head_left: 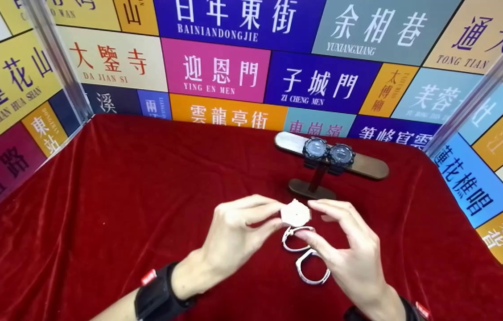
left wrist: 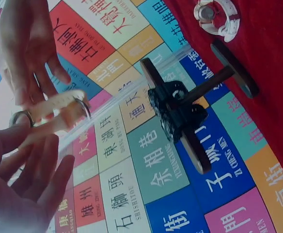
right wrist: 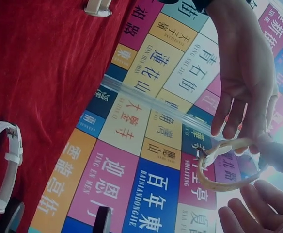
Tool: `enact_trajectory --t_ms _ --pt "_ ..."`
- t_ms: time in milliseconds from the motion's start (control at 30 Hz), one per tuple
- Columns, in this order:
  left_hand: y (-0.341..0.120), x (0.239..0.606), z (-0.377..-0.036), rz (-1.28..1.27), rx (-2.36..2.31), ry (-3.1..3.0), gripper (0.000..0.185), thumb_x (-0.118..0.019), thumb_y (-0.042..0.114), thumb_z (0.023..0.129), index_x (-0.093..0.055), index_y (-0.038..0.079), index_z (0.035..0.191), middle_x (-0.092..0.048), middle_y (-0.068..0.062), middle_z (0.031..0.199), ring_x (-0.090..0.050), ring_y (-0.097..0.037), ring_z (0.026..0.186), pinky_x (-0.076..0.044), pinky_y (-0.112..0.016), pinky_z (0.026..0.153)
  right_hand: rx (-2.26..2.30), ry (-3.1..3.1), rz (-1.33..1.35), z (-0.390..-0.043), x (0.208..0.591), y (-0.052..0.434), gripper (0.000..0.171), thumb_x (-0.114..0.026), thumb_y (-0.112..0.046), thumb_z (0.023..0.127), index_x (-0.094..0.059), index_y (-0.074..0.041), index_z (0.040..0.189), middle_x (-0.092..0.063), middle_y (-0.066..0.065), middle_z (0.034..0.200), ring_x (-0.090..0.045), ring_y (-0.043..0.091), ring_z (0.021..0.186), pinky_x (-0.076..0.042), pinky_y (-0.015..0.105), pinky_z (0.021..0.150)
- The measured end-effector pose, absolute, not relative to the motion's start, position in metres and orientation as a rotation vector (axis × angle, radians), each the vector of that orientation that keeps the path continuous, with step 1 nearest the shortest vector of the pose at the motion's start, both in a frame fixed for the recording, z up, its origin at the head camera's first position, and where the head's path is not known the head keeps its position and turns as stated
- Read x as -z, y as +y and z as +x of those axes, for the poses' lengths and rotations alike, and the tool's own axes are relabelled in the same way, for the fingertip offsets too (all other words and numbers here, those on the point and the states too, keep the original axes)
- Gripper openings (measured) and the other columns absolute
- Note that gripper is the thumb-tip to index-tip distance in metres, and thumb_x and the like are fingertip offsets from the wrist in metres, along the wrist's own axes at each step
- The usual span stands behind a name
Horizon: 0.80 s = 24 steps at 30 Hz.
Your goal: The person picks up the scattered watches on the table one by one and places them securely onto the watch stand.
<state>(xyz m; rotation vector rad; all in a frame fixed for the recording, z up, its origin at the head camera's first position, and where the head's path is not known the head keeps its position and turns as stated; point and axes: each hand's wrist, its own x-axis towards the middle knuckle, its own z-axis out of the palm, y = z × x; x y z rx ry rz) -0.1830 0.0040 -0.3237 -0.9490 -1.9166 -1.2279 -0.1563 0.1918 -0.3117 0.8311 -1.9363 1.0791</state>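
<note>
A pale watch with a white case (head_left: 296, 214) is held up between both hands. My left hand (head_left: 233, 227) pinches its case at the side. Opposite it, my right hand (head_left: 354, 240) has its fingers curled round the watch, the thumb low by the strap. In the right wrist view the strap (right wrist: 228, 184) forms a loop between the hands. Below the case a white strap loop (head_left: 285, 243) shows, partly behind the thumb; I cannot tell whose it is. Another white looped watch (head_left: 316, 281) lies on the cloth beside the right hand.
Beyond the hands stands a wooden T-shaped watch stand (head_left: 372, 167) bearing two dark watches (head_left: 341, 154). Red cloth (head_left: 144, 178) covers the table. Behind it rises a colourful sign-covered wall (head_left: 218, 71), with clear upright posts (head_left: 62, 67) at the corners.
</note>
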Motion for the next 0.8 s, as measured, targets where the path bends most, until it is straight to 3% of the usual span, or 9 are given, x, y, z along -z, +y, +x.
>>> enact_trajectory --t_ms 433,600,800 --pt "-0.015 0.291 -0.216 -1.465 1.442 -2.079 0.022 -0.069 0.021 0.080 -0.073 0.009 0.097 -0.071 -0.002 0.090 -0.064 -0.004 0.082 -0.054 -0.019 0.068 -1.082 -1.880 0.908 -0.140 0.293 0.183 0.050 -0.083 -0.003 0.059 -0.064 0.009 0.103 -0.065 0.020 0.097 -0.061 0.020 0.092 -0.048 0.018 0.084" --pt "-0.016 0.281 -0.219 -1.539 1.385 -2.161 0.021 -0.068 0.020 0.081 -0.073 0.010 0.098 -0.071 -0.001 0.091 -0.064 -0.005 0.084 -0.054 -0.017 0.071 -1.028 -1.889 0.835 -0.138 0.293 0.181 0.048 -0.084 0.001 0.056 -0.067 0.005 0.101 -0.068 0.016 0.095 -0.063 0.020 0.090 -0.048 0.017 0.084" --pt "-0.010 0.283 -0.224 -1.549 1.324 -2.178 0.020 -0.069 0.017 0.081 -0.073 0.011 0.099 -0.071 -0.001 0.091 -0.063 -0.004 0.085 -0.052 -0.013 0.074 -0.920 -1.892 0.724 -0.145 0.308 0.186 0.042 -0.085 -0.002 0.055 -0.072 -0.003 0.095 -0.072 0.009 0.088 -0.065 0.014 0.078 -0.049 0.013 0.074"
